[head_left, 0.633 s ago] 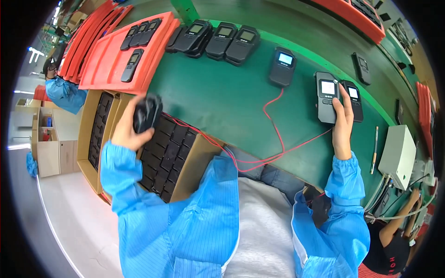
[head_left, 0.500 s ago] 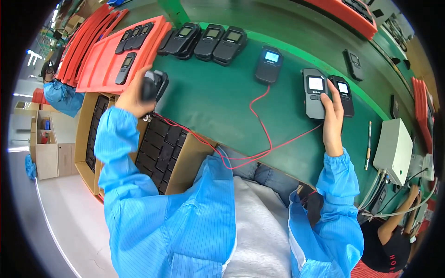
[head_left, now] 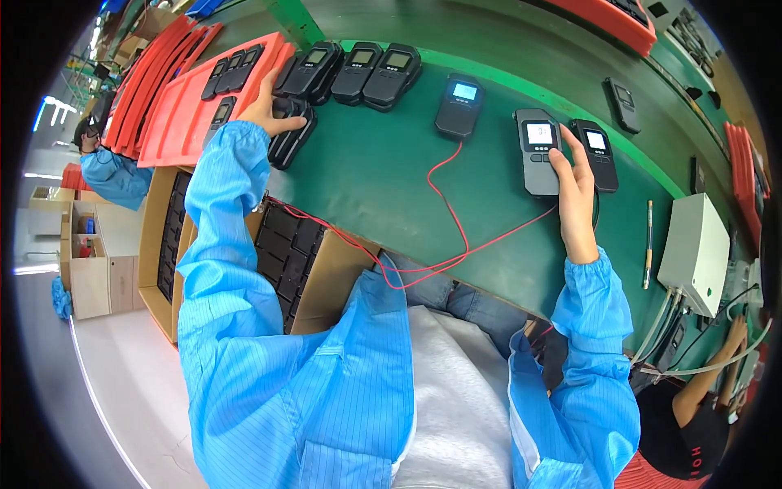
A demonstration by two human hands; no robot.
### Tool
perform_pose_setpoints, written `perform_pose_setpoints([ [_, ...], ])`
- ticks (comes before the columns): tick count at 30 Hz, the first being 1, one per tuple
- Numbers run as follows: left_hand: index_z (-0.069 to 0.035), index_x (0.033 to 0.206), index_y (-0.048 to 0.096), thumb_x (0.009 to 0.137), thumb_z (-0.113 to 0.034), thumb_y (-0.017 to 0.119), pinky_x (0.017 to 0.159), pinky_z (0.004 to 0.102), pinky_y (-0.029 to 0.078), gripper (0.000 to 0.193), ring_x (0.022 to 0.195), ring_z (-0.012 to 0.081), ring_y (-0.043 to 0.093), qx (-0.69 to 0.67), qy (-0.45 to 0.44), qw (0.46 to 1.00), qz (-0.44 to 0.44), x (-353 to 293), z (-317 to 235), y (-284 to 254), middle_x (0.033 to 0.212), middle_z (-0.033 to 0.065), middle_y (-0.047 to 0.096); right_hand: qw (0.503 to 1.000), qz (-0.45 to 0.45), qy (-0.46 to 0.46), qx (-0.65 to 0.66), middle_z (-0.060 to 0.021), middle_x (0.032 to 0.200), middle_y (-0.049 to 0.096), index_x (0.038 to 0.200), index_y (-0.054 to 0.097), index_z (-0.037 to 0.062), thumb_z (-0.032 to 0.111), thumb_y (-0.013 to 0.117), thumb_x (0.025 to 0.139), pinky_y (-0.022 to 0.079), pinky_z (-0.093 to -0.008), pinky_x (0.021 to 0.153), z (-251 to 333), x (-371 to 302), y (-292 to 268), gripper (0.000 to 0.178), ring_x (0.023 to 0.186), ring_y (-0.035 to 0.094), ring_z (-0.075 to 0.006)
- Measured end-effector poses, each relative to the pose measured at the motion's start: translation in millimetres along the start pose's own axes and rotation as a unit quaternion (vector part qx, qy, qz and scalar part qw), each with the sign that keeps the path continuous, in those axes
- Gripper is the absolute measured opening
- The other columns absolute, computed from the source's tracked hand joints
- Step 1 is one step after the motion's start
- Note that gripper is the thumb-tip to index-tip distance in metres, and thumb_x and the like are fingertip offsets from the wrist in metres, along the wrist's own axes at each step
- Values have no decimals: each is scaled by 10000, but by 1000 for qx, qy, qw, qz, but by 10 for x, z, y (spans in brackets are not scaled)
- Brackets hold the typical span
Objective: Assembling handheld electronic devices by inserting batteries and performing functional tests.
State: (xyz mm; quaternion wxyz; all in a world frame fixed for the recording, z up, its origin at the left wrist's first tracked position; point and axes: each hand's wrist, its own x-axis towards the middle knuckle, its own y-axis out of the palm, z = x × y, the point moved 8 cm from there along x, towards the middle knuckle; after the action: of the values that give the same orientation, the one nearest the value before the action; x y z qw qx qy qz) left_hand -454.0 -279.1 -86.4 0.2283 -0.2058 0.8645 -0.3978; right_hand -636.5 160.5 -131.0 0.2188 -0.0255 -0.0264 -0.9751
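Observation:
My left hand (head_left: 262, 112) is closed round one end of black handheld devices (head_left: 292, 145), low over the green table (head_left: 366, 179) at its left edge. The thumb lies across them; how many are in the grip I cannot tell. My right hand (head_left: 575, 191) grips a grey handheld meter (head_left: 538, 167) with a lit screen, thumb by its buttons. A second lit meter (head_left: 601, 169) stands just right of it, partly behind my fingers. Further left lies another meter (head_left: 459, 118) with a blue-lit screen and a red wire (head_left: 440, 183) at its lower end.
Several dark-screened devices (head_left: 393, 80) lie along the back. A red tray (head_left: 175, 130) with more sits at left, above cardboard boxes (head_left: 322, 281) of black parts. At right are a pen (head_left: 649, 244), a white box (head_left: 692, 253) with cables and another person's arm (head_left: 717, 367).
My left hand has moved up and slightly right with the black devices, which now show tilted toward the table. The right hand keeps its meter, whose screen display differs. The whole view shifted slightly.

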Motion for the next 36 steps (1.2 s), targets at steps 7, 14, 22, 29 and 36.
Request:
perform_pose_setpoints([
  [7,-88,1525,149,732,-215,845,1100,407,362,1063,1372,338,383,84,230,965,-98,42,-99,-142,1432,271,402,1000,15,10,-3,-68,1060,669,1409,452,33,188,563,971,481,-223,762,48,3,50,478,896,615,-92],
  [14,-50,1375,428,811,-117,748,985,376,450,652,1213,318,504,141,281,829,-463,-1032,178,-339,1391,221,428,999,8,-19,-47,-107,1191,630,1408,463,42,210,546,980,511,-267,843,-24,35,-23,467,949,660,-165],
  [22,-73,1137,582,774,20,573,786,347,509,376,906,248,574,-56,-88,852,-512,-1770,3462,1060,1131,161,504,996,14,-26,-82,-125,1125,654,1415,420,16,242,559,991,542,-284,796,-20,-35,126,500,910,679,-191],
  [29,-116,1249,575,798,-213,708,886,384,511,479,1074,296,588,195,-182,942,-202,-708,3660,2138,1268,169,518,996,-24,-33,-82,-121,1145,646,1418,417,9,223,558,995,524,-283,820,-1,-116,64,495,941,664,-178],
  [36,-120,1263,583,872,-308,608,894,395,511,435,1076,291,600,160,-162,953,-201,77,3801,2354,1243,149,571,987,-55,-76,-133,-101,1179,631,1426,418,9,222,553,1000,460,-272,921,50,-113,129,495,1028,603,-138],
])
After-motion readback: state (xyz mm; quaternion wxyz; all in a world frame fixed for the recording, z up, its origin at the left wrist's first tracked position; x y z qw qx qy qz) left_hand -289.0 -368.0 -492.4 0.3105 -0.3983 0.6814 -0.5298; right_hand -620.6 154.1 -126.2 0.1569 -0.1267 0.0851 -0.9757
